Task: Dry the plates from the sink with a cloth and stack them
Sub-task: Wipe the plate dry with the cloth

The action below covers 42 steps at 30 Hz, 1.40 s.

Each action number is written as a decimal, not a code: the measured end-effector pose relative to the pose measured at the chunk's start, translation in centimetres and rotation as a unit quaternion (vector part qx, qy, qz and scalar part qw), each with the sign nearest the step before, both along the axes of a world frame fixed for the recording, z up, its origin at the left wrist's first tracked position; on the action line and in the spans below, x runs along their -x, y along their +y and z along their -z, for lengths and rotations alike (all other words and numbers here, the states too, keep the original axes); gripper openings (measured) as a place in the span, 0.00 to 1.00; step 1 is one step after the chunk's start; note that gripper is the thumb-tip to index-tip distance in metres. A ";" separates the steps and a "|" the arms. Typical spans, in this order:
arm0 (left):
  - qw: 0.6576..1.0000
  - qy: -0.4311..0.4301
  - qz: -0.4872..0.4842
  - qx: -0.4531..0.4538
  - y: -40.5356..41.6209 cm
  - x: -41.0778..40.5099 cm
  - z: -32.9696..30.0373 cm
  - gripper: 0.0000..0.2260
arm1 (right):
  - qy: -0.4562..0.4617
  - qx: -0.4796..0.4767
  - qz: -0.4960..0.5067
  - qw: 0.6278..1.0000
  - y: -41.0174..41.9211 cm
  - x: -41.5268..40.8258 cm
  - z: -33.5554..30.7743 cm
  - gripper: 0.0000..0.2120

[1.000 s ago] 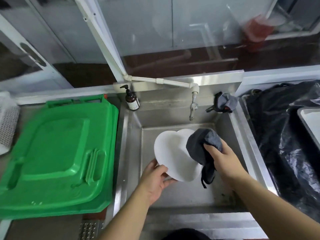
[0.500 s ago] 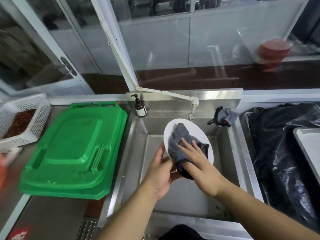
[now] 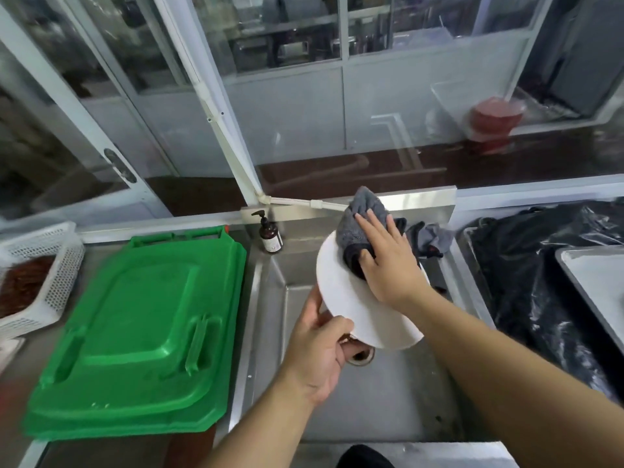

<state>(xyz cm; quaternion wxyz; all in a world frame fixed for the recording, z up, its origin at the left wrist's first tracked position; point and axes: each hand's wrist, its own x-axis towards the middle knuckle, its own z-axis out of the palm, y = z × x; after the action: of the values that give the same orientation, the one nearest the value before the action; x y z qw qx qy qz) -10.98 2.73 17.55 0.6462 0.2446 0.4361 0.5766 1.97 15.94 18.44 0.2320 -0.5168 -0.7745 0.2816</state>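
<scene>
1. The drying step is in hand; the left hand [image 3: 317,349] pinches the plate [image 3: 351,298] at its near-left rim, thumb on the face, fingers curled behind; the right hand [image 3: 388,261] lies flat, fingers straight, and presses the cloth [image 3: 358,224] on the plate's far part.
2. The plate is held in the air above the sink [image 3: 388,393], over its middle and back, clear of the bottom; no other plate shows in the sink, and no stack is visible.
3. The plate is tilted, its face turned up and toward the person, far rim raised near the sink's back edge, near rim low over the drain [image 3: 363,356]; being round it has no long axis, though it appears as an oval running far-left to near-right.
4. Next, I judge, the cloth must sweep the uncovered near half, then the plate be turned for its back; the wet rim may slip in so small a pinch.
</scene>
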 end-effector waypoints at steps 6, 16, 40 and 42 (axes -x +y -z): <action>0.999 0.001 -0.035 -0.016 0.8 2.2 -0.8 0.32 | -0.018 0.078 0.075 0.994 -3.5 0.8 0.5 0.29; 1.000 0.024 0.017 0.002 0.3 4.0 -0.9 0.28 | 0.144 0.108 -0.021 0.983 -8.8 2.5 -0.1 0.30; 0.999 0.021 0.023 0.009 -0.4 4.0 -0.5 0.30 | 0.314 0.244 0.209 0.893 -0.1 -3.9 1.2 0.02; 0.998 0.030 0.032 0.033 0.2 4.4 -0.7 0.28 | 0.319 0.252 0.220 0.887 -0.4 -4.1 1.6 0.03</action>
<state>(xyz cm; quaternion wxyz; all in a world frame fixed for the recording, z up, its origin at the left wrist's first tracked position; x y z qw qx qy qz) -15.34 2.93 18.24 0.6591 0.2540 0.4657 0.5330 6.08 15.56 16.88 0.3848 -0.5972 -0.4283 0.5584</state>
